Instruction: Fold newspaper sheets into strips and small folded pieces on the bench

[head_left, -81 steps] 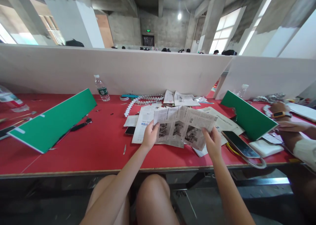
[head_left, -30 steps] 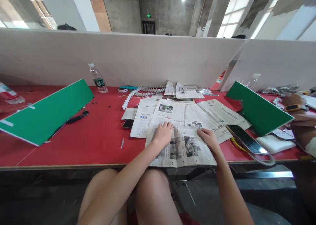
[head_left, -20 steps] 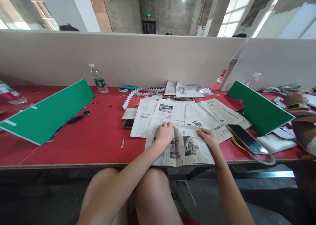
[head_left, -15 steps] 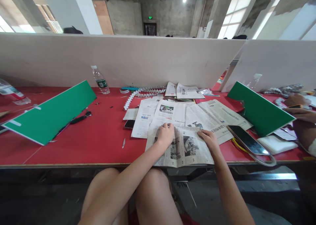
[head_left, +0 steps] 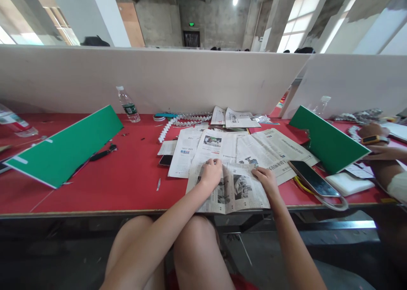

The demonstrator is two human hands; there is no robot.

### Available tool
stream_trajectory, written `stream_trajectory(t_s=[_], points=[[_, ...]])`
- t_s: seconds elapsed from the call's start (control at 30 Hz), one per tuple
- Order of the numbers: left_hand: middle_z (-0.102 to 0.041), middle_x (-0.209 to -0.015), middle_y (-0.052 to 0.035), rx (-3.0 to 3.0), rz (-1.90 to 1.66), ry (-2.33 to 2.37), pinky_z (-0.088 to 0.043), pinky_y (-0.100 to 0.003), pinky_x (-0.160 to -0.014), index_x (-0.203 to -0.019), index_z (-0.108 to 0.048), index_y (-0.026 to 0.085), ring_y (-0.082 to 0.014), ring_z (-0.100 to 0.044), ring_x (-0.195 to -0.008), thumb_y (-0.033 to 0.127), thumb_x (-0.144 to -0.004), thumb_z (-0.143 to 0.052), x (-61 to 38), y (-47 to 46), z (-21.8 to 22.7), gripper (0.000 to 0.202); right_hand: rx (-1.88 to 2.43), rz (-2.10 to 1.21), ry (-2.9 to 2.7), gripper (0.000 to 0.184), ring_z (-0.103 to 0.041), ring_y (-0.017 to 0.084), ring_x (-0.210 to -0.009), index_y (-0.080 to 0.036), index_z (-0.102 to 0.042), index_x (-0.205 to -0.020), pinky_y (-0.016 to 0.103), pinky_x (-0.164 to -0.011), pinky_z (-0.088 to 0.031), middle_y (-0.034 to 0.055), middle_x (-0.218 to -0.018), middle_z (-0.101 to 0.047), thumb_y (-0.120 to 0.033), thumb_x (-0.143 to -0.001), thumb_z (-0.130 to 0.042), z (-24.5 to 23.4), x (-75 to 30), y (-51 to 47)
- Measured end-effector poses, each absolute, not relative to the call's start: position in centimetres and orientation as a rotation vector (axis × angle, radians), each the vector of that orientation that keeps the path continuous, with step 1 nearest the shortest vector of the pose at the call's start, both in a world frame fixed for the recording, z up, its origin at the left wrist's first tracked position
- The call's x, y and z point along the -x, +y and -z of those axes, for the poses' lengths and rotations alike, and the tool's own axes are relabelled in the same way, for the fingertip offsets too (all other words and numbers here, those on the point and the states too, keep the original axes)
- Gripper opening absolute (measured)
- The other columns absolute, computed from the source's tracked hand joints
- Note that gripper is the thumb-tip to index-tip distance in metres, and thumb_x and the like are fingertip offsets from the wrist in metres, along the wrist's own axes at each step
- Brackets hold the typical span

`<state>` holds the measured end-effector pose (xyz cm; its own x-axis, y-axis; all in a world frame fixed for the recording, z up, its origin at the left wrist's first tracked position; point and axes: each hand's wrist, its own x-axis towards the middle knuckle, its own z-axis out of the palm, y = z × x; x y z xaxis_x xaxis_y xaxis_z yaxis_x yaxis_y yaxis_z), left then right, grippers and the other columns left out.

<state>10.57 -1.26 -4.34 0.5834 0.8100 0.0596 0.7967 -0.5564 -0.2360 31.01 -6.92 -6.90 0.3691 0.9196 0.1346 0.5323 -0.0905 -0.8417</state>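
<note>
A folded newspaper sheet (head_left: 242, 187) with black-and-white photos lies in front of me, its near edge at the table's front edge. My left hand (head_left: 212, 173) rests on its upper left part, fingers curled and closed on the paper. At its upper right corner, my right hand (head_left: 266, 180) grips the edge, fingers bent over it and the thumb hard to see. Beneath and beyond lie more newspaper sheets (head_left: 276, 143), spread and overlapping. A crease runs down the sheet between my hands.
Green boards stand at left (head_left: 66, 148) and right (head_left: 327, 141) on the red table (head_left: 127, 184). A phone (head_left: 314, 178) lies right of the papers. A water bottle (head_left: 129, 105) and a folded white paper chain (head_left: 165, 129) are behind. A co-worker's hand (head_left: 383, 152) is at far right.
My hands stay in nearly the same places on the newspaper. The view has shifted slightly, and the co-worker's wrist with a watch shows more at the right.
</note>
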Motion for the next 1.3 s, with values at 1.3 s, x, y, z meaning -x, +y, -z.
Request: stream_trajectory(t_s=[1.3], points=[[-0.056, -0.109, -0.0126, 2.547, 0.124, -1.375, -0.048, -0.035, -0.070, -0.120, -0.052, 0.019, -0.0252, -0.054, -0.094, 0.006, -0.084, -0.040, -9.8, -1.7, 5.8, 0.041, 1.814, -0.967, -1.023, 0.043, -0.035, 0.011, -0.046, -0.016, -0.057, -0.062, 0.026, -0.047, -0.024, -0.0031, -0.048, -0.042, -0.058, -0.068, -0.057, 5.3, -32.1, -7.1]])
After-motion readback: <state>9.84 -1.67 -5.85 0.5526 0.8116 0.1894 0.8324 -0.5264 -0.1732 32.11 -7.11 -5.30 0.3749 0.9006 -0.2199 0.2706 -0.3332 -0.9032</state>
